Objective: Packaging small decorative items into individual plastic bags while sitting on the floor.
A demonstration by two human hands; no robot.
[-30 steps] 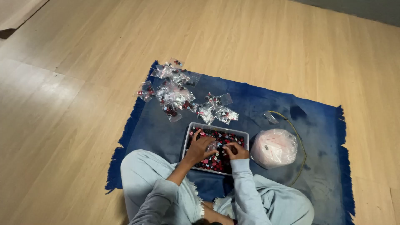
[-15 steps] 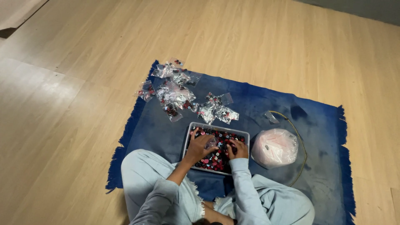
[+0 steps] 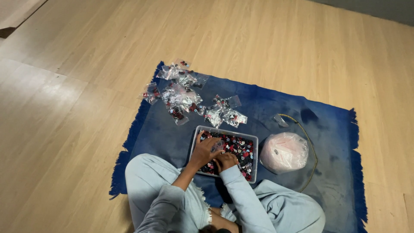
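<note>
Seated person on a blue fringed rug, seen from above. Far left: small clear packets with dark and red pieces, scattered in a loose heap. Centre: a shallow clear tray of red, black and white buttons, directly in front of the knees. The left hand lies in the tray, fingers spread over the buttons; the right hand sits touching it, fingers curled together, grip unclear. Right: a bulging pink-white plastic bag, just beside the tray.
</note>
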